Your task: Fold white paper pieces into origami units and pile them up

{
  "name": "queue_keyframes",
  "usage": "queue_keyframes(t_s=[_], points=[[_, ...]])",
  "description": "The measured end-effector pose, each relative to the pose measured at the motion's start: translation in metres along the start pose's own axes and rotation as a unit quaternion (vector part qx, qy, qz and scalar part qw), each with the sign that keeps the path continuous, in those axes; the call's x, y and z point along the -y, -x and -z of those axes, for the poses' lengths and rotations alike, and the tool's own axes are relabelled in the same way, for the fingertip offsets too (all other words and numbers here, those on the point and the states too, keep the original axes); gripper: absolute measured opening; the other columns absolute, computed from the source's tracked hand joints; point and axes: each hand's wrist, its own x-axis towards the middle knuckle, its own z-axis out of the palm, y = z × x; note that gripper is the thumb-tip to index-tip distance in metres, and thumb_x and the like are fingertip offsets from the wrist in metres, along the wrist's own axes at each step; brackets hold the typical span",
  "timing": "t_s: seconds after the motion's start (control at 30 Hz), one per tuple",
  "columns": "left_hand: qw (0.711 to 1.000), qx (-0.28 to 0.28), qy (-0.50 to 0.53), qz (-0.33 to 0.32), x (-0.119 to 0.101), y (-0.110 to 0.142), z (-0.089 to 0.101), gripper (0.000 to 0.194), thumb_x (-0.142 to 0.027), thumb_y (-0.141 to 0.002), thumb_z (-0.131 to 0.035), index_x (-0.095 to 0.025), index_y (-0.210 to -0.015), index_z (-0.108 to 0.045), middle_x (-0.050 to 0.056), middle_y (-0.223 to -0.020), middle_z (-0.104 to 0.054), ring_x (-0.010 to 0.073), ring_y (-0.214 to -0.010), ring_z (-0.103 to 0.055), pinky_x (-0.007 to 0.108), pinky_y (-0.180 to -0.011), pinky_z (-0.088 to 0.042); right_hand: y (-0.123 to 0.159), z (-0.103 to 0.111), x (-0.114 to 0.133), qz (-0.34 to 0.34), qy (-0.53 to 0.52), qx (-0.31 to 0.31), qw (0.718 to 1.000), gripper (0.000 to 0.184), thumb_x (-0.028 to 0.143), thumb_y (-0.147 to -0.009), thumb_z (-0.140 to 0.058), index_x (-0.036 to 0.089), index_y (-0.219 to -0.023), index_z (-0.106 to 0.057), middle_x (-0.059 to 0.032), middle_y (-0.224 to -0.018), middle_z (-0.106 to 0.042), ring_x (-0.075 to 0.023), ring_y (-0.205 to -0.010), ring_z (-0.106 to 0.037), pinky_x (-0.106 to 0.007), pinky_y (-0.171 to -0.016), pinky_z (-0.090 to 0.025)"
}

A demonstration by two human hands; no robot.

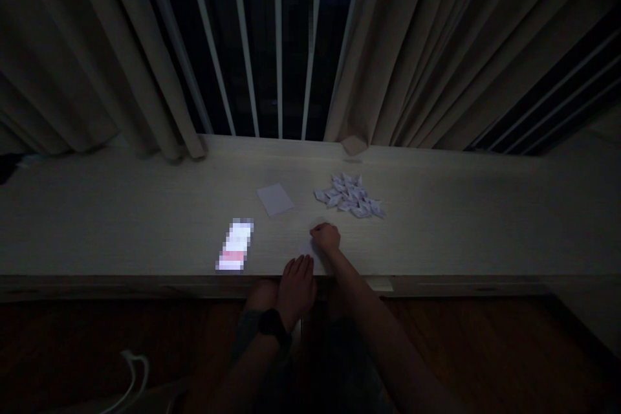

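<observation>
My left hand [297,288] lies flat with fingers stretched out at the near edge of the pale ledge [436,239], a dark watch on its wrist. My right hand [326,237] is curled into a loose fist just beyond it, pressing down on a small white paper [306,248] that shows faintly between the two hands. A flat white sheet [275,198] lies farther back on the ledge. To the right of that sheet sits a pile of several small folded white paper pieces [349,195].
A lit phone screen [235,245] glows on the ledge left of my hands. Beige curtains [436,45] hang on both sides of a dark barred window [272,39]. Dark wooden floor [485,349] and a white cable [133,375] lie below.
</observation>
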Motion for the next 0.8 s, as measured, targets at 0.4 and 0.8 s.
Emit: queue_keyframes(t_s=[0.4, 0.8], points=[[0.996, 0.001, 0.086, 0.018, 0.014, -0.02, 0.012, 0.038, -0.026, -0.089, -0.044, -0.017, -0.125, -0.052, 0.012, -0.122, -0.057, 0.023, -0.114, -0.049, 0.04, -0.099, -0.038, 0.016, 0.006, -0.007, 0.013, -0.072, 0.118, 0.99, 0.021, 0.036, -0.077, -0.061, 0.023, -0.085, -0.076, -0.0019, -0.089, -0.074, -0.0149, -0.082, -0.067, -0.018, -0.067, -0.044], [0.999, -0.034, 0.03, 0.018, 0.042, -0.045, 0.0, 0.037, -0.024, -0.092, -0.041, -0.023, -0.127, -0.054, 0.006, -0.131, -0.056, 0.026, -0.12, -0.045, 0.045, -0.098, -0.035, 0.013, 0.018, -0.002, 0.036, -0.01, 0.173, 0.984, 0.022, 0.04, -0.079, -0.061, 0.027, -0.09, -0.075, -0.0001, -0.094, -0.074, -0.0148, -0.089, -0.066, -0.018, -0.074, -0.045]])
